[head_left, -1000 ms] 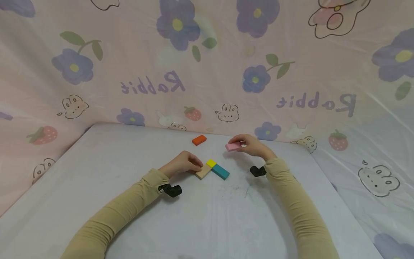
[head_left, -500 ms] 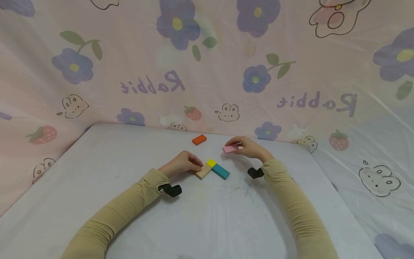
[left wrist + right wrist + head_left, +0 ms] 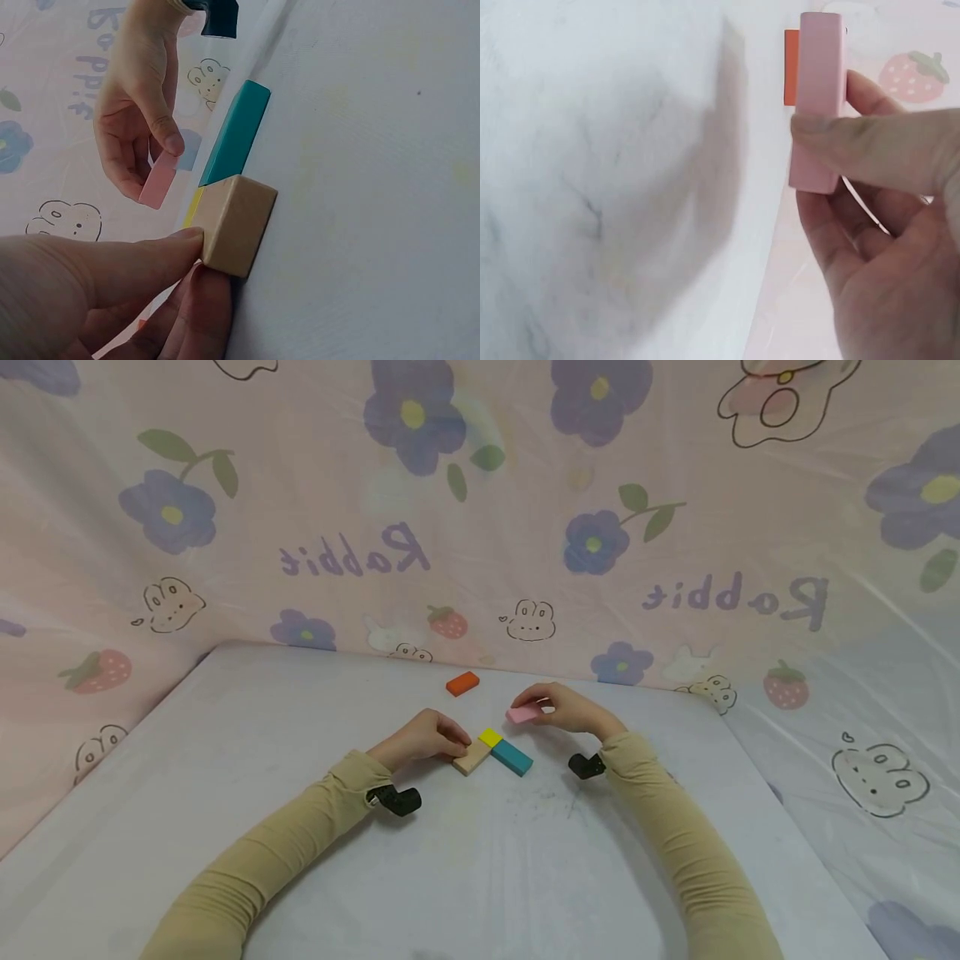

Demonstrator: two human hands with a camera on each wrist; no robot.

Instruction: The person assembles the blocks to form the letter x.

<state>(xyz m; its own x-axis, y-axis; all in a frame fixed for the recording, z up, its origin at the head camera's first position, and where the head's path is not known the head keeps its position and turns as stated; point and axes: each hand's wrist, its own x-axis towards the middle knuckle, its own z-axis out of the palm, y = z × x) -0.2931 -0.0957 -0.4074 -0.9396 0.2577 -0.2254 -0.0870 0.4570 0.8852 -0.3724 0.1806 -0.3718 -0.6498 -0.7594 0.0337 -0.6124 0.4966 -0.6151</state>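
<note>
My right hand (image 3: 570,707) pinches a pink block (image 3: 522,715) between thumb and fingers, holding it above the table behind the teal block (image 3: 513,757). In the right wrist view the pink block (image 3: 819,97) stands lengthwise across the thumb tip. My left hand (image 3: 422,740) grips the left side of a plain wooden block (image 3: 472,758), thumb on one face and fingers on another, as the left wrist view shows. A yellow block (image 3: 491,738) sits at the corner between the wooden and teal blocks, touching both. These three lie on the table in an angled shape.
An orange block (image 3: 462,684) lies alone near the table's back edge. The white table (image 3: 465,877) ends at a patterned curtain (image 3: 480,527) behind. A black camera mount (image 3: 397,801) hangs under the left wrist, another (image 3: 587,766) under the right.
My right hand has moved left and nearer to me with the pink block, closer to the yellow block. The left hand and the blocks on the table have stayed put.
</note>
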